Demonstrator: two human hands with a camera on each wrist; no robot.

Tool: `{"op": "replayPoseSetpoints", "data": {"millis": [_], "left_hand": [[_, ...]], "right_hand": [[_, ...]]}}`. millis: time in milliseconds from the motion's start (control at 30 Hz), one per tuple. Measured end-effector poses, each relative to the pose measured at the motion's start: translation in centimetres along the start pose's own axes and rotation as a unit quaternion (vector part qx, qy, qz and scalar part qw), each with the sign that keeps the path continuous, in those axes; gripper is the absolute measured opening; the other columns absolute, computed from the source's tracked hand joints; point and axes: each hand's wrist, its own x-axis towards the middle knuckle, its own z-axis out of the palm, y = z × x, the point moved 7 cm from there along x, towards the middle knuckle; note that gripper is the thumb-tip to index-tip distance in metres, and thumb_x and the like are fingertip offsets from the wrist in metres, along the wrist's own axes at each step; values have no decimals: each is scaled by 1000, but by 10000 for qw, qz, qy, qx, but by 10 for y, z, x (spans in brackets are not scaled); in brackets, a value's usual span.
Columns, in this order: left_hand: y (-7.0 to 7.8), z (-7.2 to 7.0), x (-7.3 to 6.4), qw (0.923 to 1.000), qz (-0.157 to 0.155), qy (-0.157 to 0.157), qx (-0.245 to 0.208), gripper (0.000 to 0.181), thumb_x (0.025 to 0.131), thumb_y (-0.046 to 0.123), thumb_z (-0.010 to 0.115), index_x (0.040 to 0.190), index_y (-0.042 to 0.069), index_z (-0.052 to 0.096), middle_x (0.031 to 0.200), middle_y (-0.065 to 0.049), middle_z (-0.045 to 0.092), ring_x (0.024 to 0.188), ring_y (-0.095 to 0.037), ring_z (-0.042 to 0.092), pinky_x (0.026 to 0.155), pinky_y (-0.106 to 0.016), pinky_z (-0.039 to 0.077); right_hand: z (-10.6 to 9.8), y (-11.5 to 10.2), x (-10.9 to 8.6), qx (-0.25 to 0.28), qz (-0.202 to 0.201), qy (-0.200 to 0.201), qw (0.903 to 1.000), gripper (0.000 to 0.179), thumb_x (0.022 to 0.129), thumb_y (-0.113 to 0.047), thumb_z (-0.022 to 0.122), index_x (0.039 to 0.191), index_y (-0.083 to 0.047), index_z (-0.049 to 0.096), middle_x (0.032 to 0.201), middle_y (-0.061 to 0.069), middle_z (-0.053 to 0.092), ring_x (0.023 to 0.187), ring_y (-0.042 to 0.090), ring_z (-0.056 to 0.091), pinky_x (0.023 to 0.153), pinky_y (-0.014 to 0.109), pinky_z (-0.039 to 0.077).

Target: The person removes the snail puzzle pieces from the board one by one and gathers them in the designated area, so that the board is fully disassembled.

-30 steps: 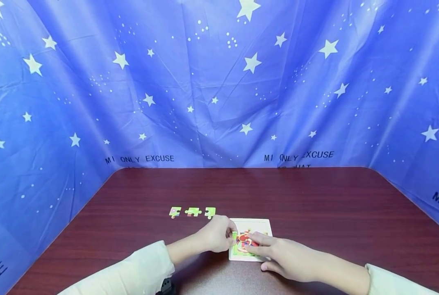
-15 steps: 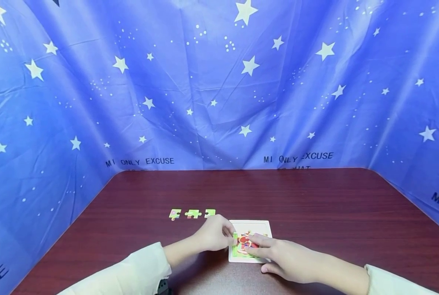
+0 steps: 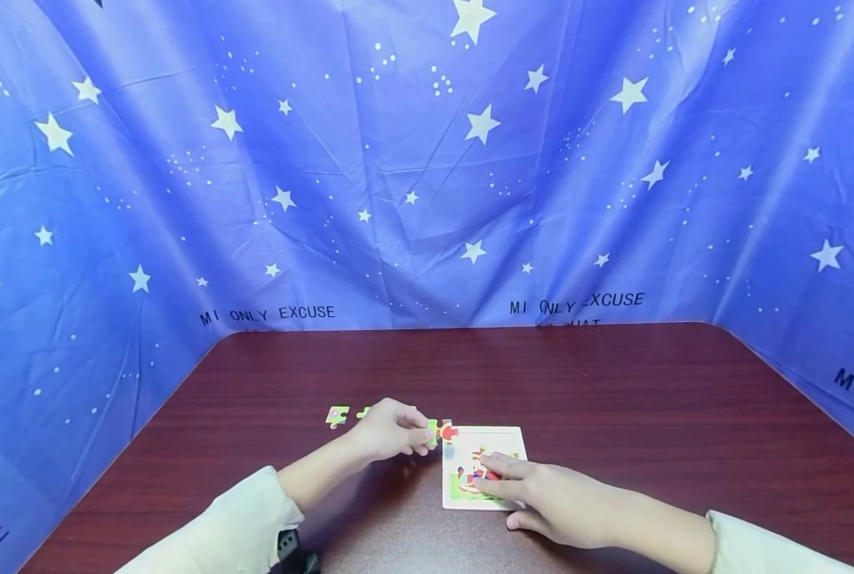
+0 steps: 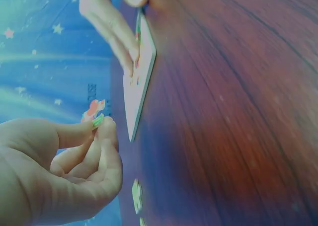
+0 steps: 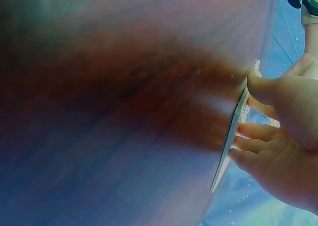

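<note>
My left hand (image 3: pixel 391 430) pinches a green and red jigsaw puzzle piece (image 3: pixel 444 432) between thumb and fingertips, raised near the far left corner of the white puzzle tray (image 3: pixel 484 437). The left wrist view shows the same piece (image 4: pixel 94 109) above the thumb tip, apart from the tray. My right hand (image 3: pixel 563 498) lies over the tray's right side, its fingers extended onto colourful puzzle pieces (image 3: pixel 462 485) set in the near part. In the right wrist view the thumb (image 5: pixel 261 87) is at the tray's edge (image 5: pixel 229 131). Those fingers partly hide the picture.
Left of the tray, a loose green puzzle piece (image 3: pixel 337 415) lies on the dark red wooden table (image 3: pixel 613 399). A second loose piece (image 3: pixel 362 414) is mostly hidden behind my left hand. A blue star-printed cloth (image 3: pixel 398 159) hangs around the table.
My left hand has lifted the puzzle piece from the tray's left side and moved it away and slightly left, baring white tray there. My right hand has stayed in place.
</note>
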Motion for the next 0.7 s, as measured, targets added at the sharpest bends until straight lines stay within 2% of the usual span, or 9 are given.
{"op": "replayPoseSetpoints", "data": {"millis": [300,500,700], "left_hand": [[-19,-31,-14,9979,-503,359,-208,18,87,7,66,98,-6,71,87,-13,74,73,-12,70,72,-30,59],[-33,-51,-21,9959,-662,534,-303,16,83,5,68,93,-7,71,84,-13,75,70,-12,71,72,-31,59],[-53,-73,-31,9934,-854,738,-203,14,81,4,71,90,-6,72,83,-11,75,67,-11,70,72,-31,59]], "right_hand": [[0,-1,-1,-36,33,29,10000,46,91,-30,63,135,-18,56,142,11,53,125,25,58,87,32,56],[0,0,-1,6,50,-36,10000,45,93,-30,62,136,-17,55,143,11,52,126,25,56,89,32,55],[-1,0,-1,-53,20,1,10000,45,93,-31,62,135,-18,56,140,12,54,124,24,58,89,31,55]]}}
